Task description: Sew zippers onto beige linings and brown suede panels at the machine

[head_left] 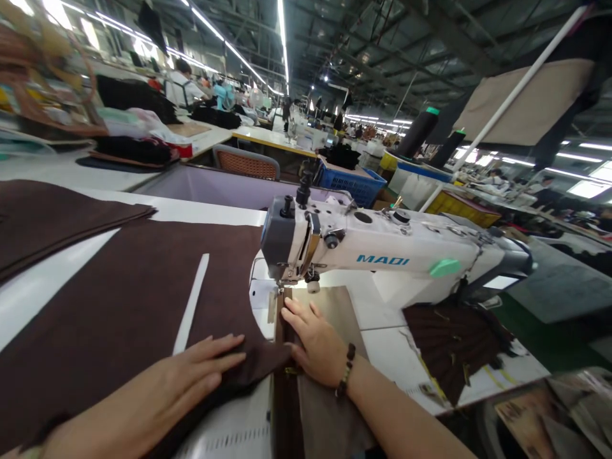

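A large dark brown cloth covers the left of the table, with a narrow white strip lying on it. My left hand rests flat on this cloth, fingers extended to the right. My right hand, with a beaded bracelet at the wrist, lies on a brown strip and a grey-beige cloth, its fingertips just below the needle area of the white sewing machine. The fingers of my right hand are spread. A corner of the brown cloth reaches my right thumb.
Gathered brown pieces lie on the table at the right. Behind the machine are a blue crate and a purple-lined bin. Folded brown cloth sits at the far left. A person in white works farther back.
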A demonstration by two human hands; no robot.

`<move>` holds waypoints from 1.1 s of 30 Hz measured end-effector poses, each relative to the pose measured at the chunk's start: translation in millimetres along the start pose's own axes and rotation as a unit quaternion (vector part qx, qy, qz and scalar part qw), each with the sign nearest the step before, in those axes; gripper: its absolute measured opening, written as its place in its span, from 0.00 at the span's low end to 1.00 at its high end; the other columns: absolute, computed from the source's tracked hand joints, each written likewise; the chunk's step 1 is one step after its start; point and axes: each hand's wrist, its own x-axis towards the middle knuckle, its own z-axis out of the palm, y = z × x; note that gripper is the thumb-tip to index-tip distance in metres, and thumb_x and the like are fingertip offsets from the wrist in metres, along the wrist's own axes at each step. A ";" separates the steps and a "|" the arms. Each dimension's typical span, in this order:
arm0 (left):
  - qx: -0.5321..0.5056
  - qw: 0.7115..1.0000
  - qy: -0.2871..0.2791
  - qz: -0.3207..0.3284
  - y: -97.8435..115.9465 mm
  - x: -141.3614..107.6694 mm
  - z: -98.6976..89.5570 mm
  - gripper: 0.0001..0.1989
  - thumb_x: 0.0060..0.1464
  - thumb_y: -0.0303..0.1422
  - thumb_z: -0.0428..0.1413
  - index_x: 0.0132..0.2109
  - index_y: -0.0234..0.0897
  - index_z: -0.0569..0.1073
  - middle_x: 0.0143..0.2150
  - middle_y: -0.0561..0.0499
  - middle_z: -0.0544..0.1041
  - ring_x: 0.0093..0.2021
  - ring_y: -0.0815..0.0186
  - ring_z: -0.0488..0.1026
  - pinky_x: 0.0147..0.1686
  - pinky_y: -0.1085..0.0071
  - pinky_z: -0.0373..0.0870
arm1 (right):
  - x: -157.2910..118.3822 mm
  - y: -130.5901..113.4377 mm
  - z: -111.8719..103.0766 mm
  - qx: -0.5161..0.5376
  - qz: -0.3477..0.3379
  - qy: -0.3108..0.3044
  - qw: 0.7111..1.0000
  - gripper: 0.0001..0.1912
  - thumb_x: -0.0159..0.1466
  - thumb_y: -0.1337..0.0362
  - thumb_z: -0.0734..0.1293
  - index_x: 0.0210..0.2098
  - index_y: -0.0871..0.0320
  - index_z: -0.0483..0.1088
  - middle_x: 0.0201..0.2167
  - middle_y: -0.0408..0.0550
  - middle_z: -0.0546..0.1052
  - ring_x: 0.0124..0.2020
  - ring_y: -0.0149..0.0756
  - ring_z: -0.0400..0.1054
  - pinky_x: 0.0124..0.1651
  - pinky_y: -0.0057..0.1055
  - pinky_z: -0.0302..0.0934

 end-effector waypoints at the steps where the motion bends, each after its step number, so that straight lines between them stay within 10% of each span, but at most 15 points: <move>1: -0.010 0.999 -0.036 -0.008 2.2 9.2 -7.4 0.21 0.67 0.41 0.42 0.65 0.61 0.55 0.68 0.62 0.54 0.65 0.61 0.59 0.63 0.61 0.58 | 0.0 0.9 0.6 0.000 -0.002 -0.003 1.000 0.29 0.65 0.64 0.60 0.64 0.64 0.55 0.67 0.56 0.53 0.69 0.40 0.43 0.69 0.49 0.39; 7: -0.005 0.993 -0.112 0.034 29.1 45.3 -14.6 0.39 0.52 0.50 0.58 0.66 0.48 0.54 0.69 0.45 0.49 0.68 0.46 0.48 0.63 0.44 0.49 | -0.7 4.9 3.1 0.000 -0.009 -0.010 1.000 0.33 0.60 0.71 0.58 0.65 0.64 0.54 0.68 0.53 0.51 0.69 0.38 0.43 0.70 0.47 0.38; 12: -0.003 0.996 -0.080 0.039 24.3 45.1 -7.5 0.20 0.63 0.39 0.49 0.61 0.58 0.63 0.67 0.56 0.56 0.67 0.54 0.53 0.65 0.47 0.47 | -0.4 3.0 2.8 0.003 -0.010 0.003 1.000 0.30 0.63 0.66 0.59 0.64 0.64 0.55 0.67 0.55 0.52 0.69 0.40 0.43 0.69 0.49 0.39; 23: -0.084 0.988 -0.130 0.011 23.5 94.3 -24.7 0.16 0.66 0.38 0.45 0.56 0.48 0.72 0.63 0.54 0.66 0.66 0.61 0.58 0.67 0.52 0.42 | -2.0 7.7 8.6 0.006 -0.043 0.036 0.998 0.31 0.66 0.63 0.59 0.67 0.58 0.51 0.66 0.53 0.54 0.69 0.41 0.44 0.69 0.52 0.39; 28: -0.052 0.990 -0.133 0.023 24.8 88.1 -15.5 0.39 0.51 0.44 0.62 0.66 0.42 0.57 0.69 0.46 0.53 0.69 0.53 0.49 0.66 0.47 0.39 | -2.5 11.6 14.7 -0.007 -0.052 0.048 0.997 0.32 0.66 0.62 0.59 0.68 0.57 0.49 0.67 0.52 0.53 0.69 0.42 0.44 0.68 0.52 0.42; 33: -0.039 0.993 -0.101 0.042 17.8 85.0 -3.5 0.20 0.64 0.32 0.47 0.62 0.44 0.65 0.67 0.51 0.59 0.68 0.62 0.53 0.68 0.53 0.36 | -1.4 9.2 12.4 0.010 -0.040 0.041 0.998 0.31 0.66 0.60 0.61 0.66 0.57 0.51 0.67 0.52 0.54 0.68 0.43 0.45 0.68 0.53 0.41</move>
